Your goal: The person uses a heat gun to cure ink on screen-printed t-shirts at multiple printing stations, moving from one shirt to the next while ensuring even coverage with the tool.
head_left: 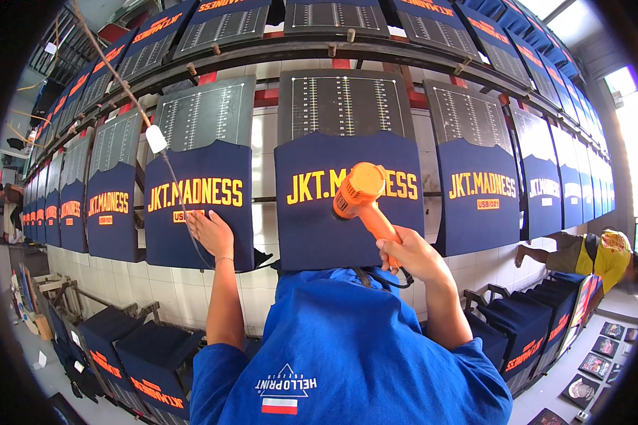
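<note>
My right hand [417,253] is wrapped round the handle of an orange heat gun [365,185]. The gun's dark nozzle points down and left over the print of a navy shirt [347,244], hiding part of its yellow lettering. That shirt lies on a dark pallet [319,106] marked with white and yellow lines. My left hand [211,234] is open, fingers stretched, on the lower print of the navy shirt [227,177] to the left. A thin dark cable [171,170] runs down past those fingers from a white cord connector [156,139].
Navy printed shirts on pallets continue in rows to both sides, with another row beyond a dark rail [262,53]. Behind me stand more pallets with draped shirts [159,358]. A person in a yellow top [612,255] bends at the right. The hanging cord [113,71] crosses the upper left.
</note>
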A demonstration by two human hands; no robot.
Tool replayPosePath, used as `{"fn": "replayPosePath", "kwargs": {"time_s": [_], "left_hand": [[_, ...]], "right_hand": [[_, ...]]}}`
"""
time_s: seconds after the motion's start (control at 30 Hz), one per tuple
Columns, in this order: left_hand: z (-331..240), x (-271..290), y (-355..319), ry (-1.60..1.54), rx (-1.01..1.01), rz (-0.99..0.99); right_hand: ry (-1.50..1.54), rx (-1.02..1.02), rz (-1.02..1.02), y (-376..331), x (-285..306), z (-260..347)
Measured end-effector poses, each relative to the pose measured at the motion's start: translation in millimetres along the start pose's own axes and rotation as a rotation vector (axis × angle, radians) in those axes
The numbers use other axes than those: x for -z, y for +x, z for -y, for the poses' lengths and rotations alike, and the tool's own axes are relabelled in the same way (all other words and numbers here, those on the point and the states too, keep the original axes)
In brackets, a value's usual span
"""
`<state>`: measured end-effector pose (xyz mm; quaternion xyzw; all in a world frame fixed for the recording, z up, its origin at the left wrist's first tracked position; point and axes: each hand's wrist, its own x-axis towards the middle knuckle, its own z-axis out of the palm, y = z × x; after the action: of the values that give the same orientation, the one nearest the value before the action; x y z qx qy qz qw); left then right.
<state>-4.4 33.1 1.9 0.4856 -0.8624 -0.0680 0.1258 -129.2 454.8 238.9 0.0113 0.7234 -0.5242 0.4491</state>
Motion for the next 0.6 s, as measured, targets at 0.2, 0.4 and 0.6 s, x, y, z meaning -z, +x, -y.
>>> {"fn": "replayPosePath", "kwargs": {"time_s": [0.2, 0.4, 0.6], "left_hand": [[-2, 1, -2, -0.014, 0.01, 0.008], [-3, 1, -3, 0.017, -0.027, 0.045], [-3, 3, -3, 0.028, -0.087, 0.027]], "right_hand": [[-0.066, 0.008, 0.004, 5, -4, 2], [-0.079, 0.004, -0.003, 10, -9, 8], [-0.061, 0.018, -0.039, 11, -12, 10]]}}
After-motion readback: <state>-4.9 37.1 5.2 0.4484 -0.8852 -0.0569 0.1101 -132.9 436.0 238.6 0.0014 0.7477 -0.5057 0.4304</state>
